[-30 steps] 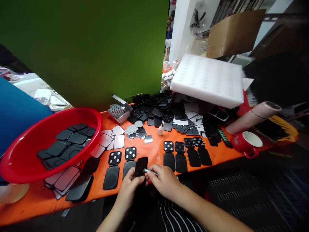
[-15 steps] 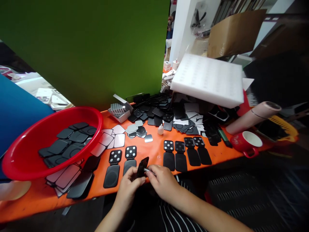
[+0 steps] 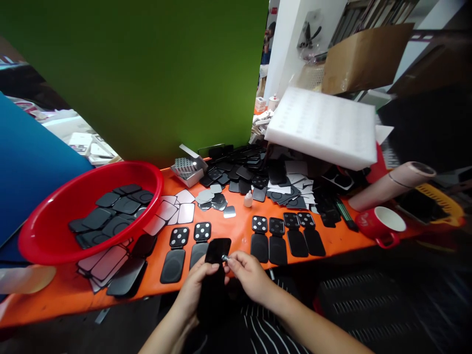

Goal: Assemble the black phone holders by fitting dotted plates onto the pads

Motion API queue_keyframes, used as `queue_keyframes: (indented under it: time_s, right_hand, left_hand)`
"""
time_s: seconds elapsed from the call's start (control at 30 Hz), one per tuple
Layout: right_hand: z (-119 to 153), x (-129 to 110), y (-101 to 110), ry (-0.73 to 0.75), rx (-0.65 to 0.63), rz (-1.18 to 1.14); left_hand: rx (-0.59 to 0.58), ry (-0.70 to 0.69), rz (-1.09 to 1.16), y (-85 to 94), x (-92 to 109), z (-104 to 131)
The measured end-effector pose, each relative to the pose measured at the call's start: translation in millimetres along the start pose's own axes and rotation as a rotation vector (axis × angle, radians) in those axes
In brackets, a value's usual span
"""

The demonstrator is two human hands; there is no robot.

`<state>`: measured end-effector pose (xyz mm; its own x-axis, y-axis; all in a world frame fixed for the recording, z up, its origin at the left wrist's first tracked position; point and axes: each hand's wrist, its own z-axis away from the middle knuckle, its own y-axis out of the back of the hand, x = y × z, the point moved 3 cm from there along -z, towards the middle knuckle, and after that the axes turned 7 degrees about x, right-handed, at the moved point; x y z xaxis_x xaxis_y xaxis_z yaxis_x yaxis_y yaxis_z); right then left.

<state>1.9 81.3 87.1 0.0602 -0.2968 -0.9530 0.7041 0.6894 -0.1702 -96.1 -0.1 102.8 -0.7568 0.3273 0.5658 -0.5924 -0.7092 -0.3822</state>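
Note:
My left hand point(image 3: 193, 287) is closed around a glossy black rounded plate point(image 3: 217, 248), held near the table's front edge. Between the thumb and fingers of my right hand point(image 3: 250, 275) is a small silvery metal piece point(image 3: 224, 257); its exact kind is too small to make out. The metal piece meets the plate near its lower right edge. Behind my left hand lies a hinged black two-part pad point(image 3: 199, 250) with white dots on its upper square, and another dotted pad point(image 3: 172, 265) sits to its left. Several more dotted pads point(image 3: 277, 250) are lined up on the right.
A red basin point(image 3: 37, 236) with black pads stands left. Along the back are an open box of small cylinders point(image 3: 187, 169), a small white bottle point(image 3: 248, 199) and piled black plates point(image 3: 243, 172). A red mug point(image 3: 381, 226) and pink flask point(image 3: 393, 187) stand on the right.
The black plate has turned from nearly edge-on to show its broad glossy face. My right hand still pinches the metal piece against it. The whole view has shifted slightly.

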Motion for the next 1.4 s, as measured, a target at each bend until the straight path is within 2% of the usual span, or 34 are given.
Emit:
queue_keyframes:
  time_s: [0.07, 0.13, 0.27, 0.33, 0.4, 0.5, 0.57, 0.73, 0.83, 0.9, 1.0, 1.1, 1.2, 1.3, 1.33, 1.4]
  right_hand:
    - [-0.6, 2.5, -0.7, -0.011, -0.018, -0.016]
    - [-0.8, 1.8, -0.1, 0.018, -0.005, 0.071]
    - [1.9, -9.8, 2.1, 0.145, 0.09, 0.541]
    - [4.3, -16.3, 1.5, 0.186, 0.111, 0.732]
    - [6.6, -20.6, 0.2, 0.23, 0.121, 0.85]
    - [9.2, -21.6, -2.1, 0.298, 0.122, 0.921]
    - [10.2, -19.8, -3.0, 0.327, 0.118, 0.891]
    - [8.3, -16.1, -2.4, 0.36, 0.068, 0.672]
    - [5.3, -14.8, -1.5, 0.344, 0.033, 0.653]
    - [4.0, -14.7, -1.2, 0.326, 0.044, 0.727]
    - [3.8, -16.7, -2.5, 0.293, 0.088, 0.874]
    - [4.9, -20.4, -5.3, 0.265, 0.103, 0.954]
    - [5.5, -24.3, -6.7, 0.255, 0.09, 1.009]
    - [5.6, -29.0, -5.1, 0.278, 0.075, 1.099]
    - [5.6, -31.0, -4.3, 0.296, 0.061, 1.117]
    - [5.4, -35.3, -3.1, 0.343, 0.005, 1.105]
  left_hand:
    - [0.006, 0.014, 0.038, 1.1, -2.3, -0.7]
    - [0.001, -0.048, 0.005, 1.6, -2.1, -3.0]
    - [0.049, -0.415, -0.275, 3.6, 6.1, -6.9]
    - [0.079, -0.518, -0.353, 5.6, 9.2, -7.8]
    - [0.048, -0.479, -0.333, 7.4, 9.6, -9.0]
    - [-0.057, -0.26, -0.201, 8.0, 7.9, -8.5]
    - [-0.081, -0.144, -0.122, 8.0, 7.5, -5.4]
    - [0.004, 0.041, 0.024, 11.2, 2.6, 1.0]
    - [0.023, 0.129, 0.05, 13.0, -3.3, -1.4]
    - [0.004, 0.032, 0.006, 13.1, -2.7, -5.1]
    - [-0.004, -0.29, -0.173, 11.2, 3.4, -7.8]
    - [0.106, -0.539, -0.393, 10.2, 7.5, -4.8]
    - [0.149, -0.674, -0.535, 9.6, 9.0, -1.2]
    - [0.116, -0.695, -0.574, 12.0, 10.5, -1.8]
    - [0.099, -0.642, -0.537, 13.8, 10.7, -3.4]
    - [0.039, -0.447, -0.393, 16.9, 10.0, -7.0]
